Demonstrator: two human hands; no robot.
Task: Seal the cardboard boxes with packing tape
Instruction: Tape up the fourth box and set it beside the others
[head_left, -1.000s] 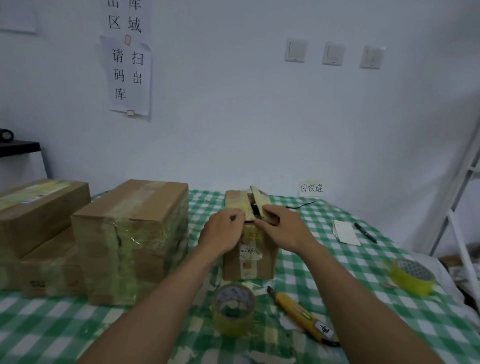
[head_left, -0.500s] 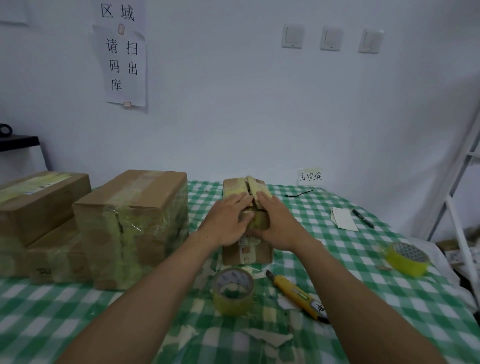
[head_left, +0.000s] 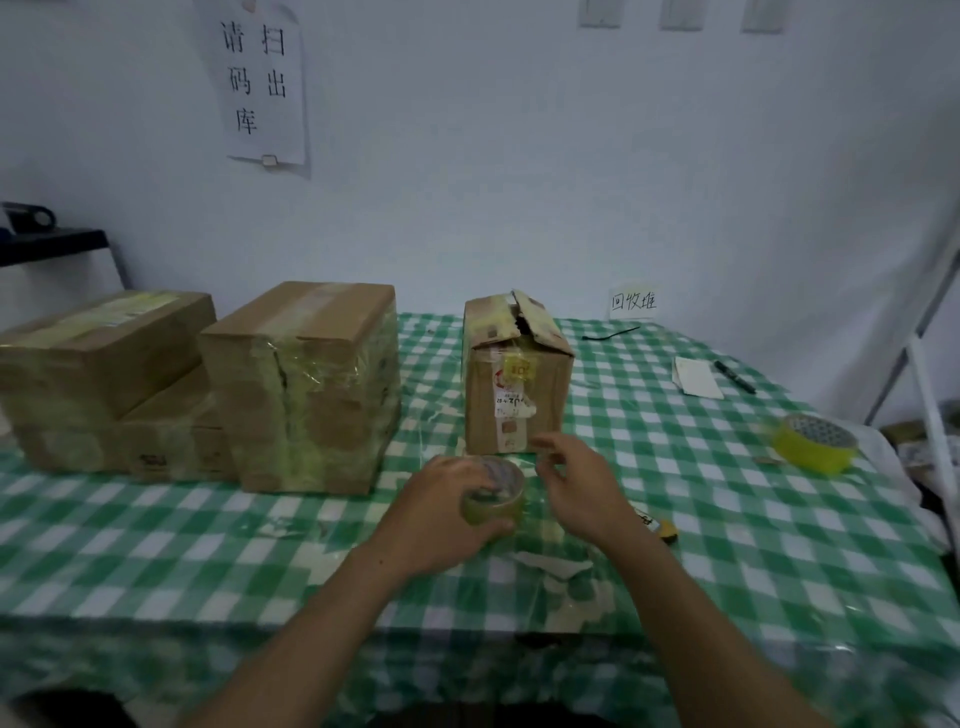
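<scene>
The left hand (head_left: 441, 512) gripped a roll of clear packing tape (head_left: 493, 499), its fingers curled over the top and the thumb against the near side. The roll sat low over the green-and-white checked tablecloth (head_left: 727, 519), just in front of the small cardboard box (head_left: 519, 400); whether it touched the cloth could not be told. The right hand (head_left: 582, 488) hovered just beside the roll on its right, holding nothing, with its fingers loosely spread and slightly bent. The small cardboard box stood upright near the middle of the table, with yellowed tape and torn labels on its front face. Its top was unsealed, one flap tilted up along a ragged gap, and the dark slit showed nothing of what was inside. To its left stood a larger cardboard box (head_left: 306, 384), closed and wrapped in clear tape, its contents hidden. Farther left two more closed boxes were stacked, the upper box (head_left: 104, 348) lying on the lower box (head_left: 171, 441), both taped shut. A yellow utility knife (head_left: 660, 527) lay partly hidden behind the right wrist. Torn scraps of tape (head_left: 550, 561) lay on the cloth near the hands. Well off to the right a yellow roll of tape (head_left: 813, 444) sat flat on the cloth. Farther back lay a white card (head_left: 696, 376) with a black pen (head_left: 733, 376) just beside it.
</scene>
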